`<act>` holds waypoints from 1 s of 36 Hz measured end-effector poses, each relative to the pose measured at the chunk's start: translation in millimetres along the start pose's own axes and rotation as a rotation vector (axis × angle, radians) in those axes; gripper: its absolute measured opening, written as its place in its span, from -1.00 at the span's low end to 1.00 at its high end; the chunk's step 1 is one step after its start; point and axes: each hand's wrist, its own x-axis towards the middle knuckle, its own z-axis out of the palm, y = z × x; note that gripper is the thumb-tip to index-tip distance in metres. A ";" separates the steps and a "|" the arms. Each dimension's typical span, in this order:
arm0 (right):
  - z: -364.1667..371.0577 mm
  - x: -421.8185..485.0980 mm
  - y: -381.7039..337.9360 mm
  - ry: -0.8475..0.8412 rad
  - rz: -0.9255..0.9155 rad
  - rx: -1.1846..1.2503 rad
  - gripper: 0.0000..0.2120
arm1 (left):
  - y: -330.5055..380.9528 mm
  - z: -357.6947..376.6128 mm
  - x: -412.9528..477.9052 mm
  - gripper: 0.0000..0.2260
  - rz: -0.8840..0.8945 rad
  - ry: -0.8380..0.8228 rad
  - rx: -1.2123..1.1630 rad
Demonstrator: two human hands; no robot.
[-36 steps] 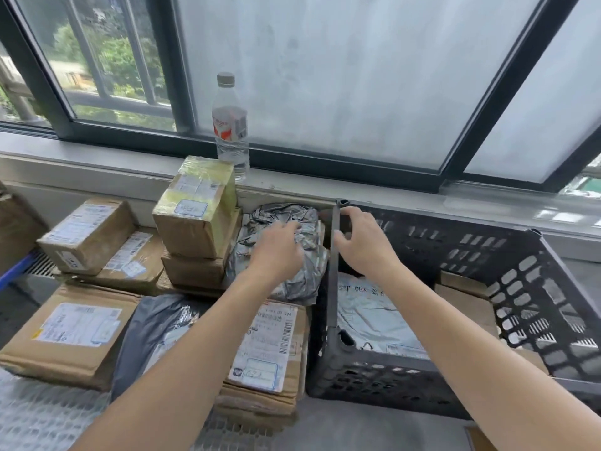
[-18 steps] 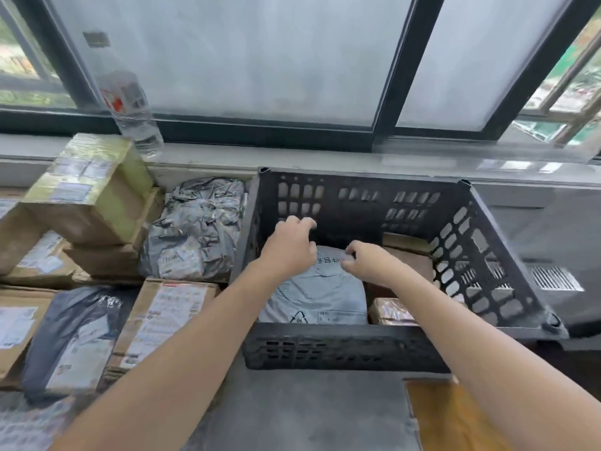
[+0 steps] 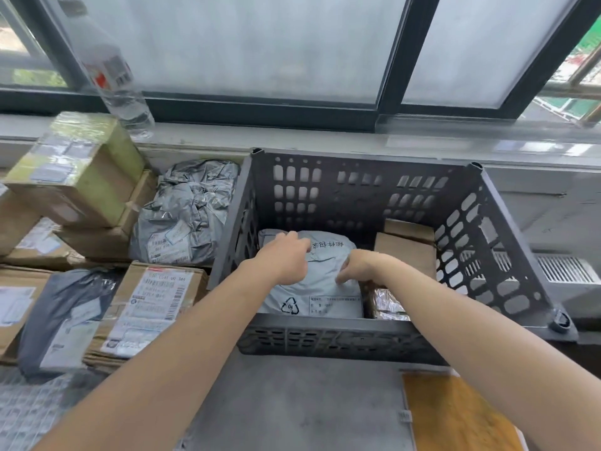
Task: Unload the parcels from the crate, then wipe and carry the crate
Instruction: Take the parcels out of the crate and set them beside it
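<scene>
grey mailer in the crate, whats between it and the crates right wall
Head view: brown cardboard boxes and, nearer, a shiny taped parcel sit between the grey mailer and the right wall.

Head-worn view, forward-down, seemingly close.

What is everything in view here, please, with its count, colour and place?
crate: one, dark grey, below the window sill
mailer bag: one, light grey, crate's left half
boxes in the crate: two, brown, back right
taped parcel: one, shiny brown, crate's front right
crumpled bag: one, silver-grey, just left of the crate
dark bag: one, dark grey, front left
cardboard boxes: several, brown, stacked left of the crate
water bottle: one, clear, sill at left
left hand: one, fingers gripping the mailer bag's top
right hand: one, fingers gripping its right edge
</scene>
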 end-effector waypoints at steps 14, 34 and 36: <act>-45.2 -28.3 1.9 0.451 -0.136 1.106 -0.83 | -5.7 -10.3 -9.3 -0.05 0.200 0.041 -0.227; -69.0 -58.8 8.9 0.783 -0.449 0.107 -0.34 | -16.4 -29.9 -3.8 -0.72 0.141 0.708 -0.775; -72.9 -58.9 6.2 0.728 -0.436 0.173 -0.44 | -14.8 -30.4 -4.8 -0.80 0.164 0.713 -0.773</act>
